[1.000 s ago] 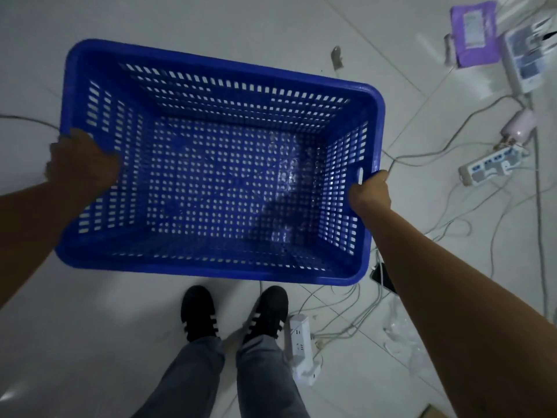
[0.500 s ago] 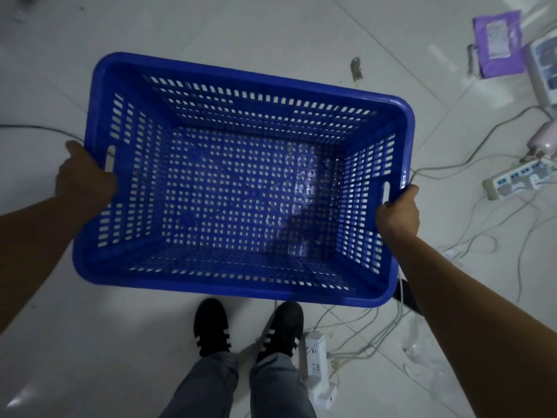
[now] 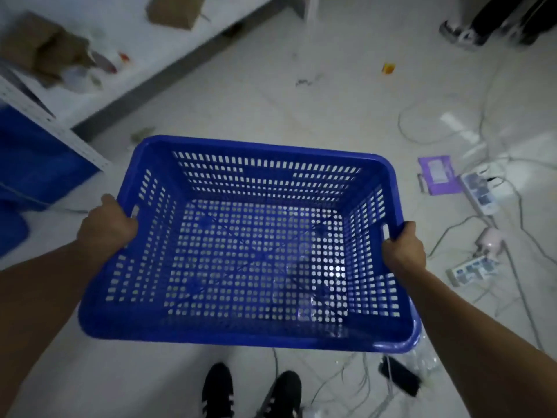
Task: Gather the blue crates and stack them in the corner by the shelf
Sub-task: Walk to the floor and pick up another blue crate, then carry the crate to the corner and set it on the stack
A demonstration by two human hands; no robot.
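I hold an empty blue perforated crate (image 3: pixel 253 260) level in front of me, above the white tiled floor. My left hand (image 3: pixel 107 227) grips its left rim by the handle slot. My right hand (image 3: pixel 402 248) grips the right rim by the other slot. At the far left, under the shelf, more blue plastic (image 3: pixel 33 164) shows, blurred; I cannot tell how many crates it is. The white metal shelf (image 3: pixel 99 70) runs from the left edge toward the top centre.
Cardboard boxes (image 3: pixel 45 43) and scraps lie on the shelf. Cables, power strips (image 3: pixel 471 268), a purple packet (image 3: pixel 438 175) and a black device (image 3: pixel 399 380) litter the floor on the right. Another person's feet (image 3: pixel 464 34) stand at the top right. My black shoes (image 3: pixel 251 390) are below the crate.
The view has lifted and turned toward the shelf, which now appears at the upper left. The crate sits lower in the frame. Both hands keep the same grip on its rims.
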